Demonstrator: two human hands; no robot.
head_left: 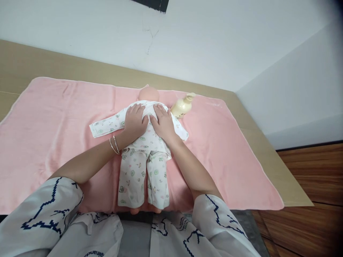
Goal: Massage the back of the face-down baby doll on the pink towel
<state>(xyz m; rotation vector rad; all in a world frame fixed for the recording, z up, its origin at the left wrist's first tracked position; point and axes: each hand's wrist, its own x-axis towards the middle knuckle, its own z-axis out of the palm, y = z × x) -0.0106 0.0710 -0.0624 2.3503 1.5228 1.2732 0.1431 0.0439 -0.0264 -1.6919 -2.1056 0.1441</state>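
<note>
A baby doll [149, 94] in a white printed top and trousers [134, 178] lies stretched out with its head at the far end and its feet towards me. Both of its sleeves spread to the sides. On the left of its upper body rests my left hand [134, 123], flat with fingers apart. My right hand [164, 124] lies open on the right side, thumbs close together near the middle. Neither hand grips anything. Beside the doll's right-hand shoulder in view, a pale yellow pump bottle [182, 106] lies tilted on the blanket.
A pink blanket [66, 142] is spread under the doll over a tan tabletop [254, 142]. A white wall [112, 39] rises behind it, with another wall at the right. Brown wood-grain panels [308, 221] show at the lower right.
</note>
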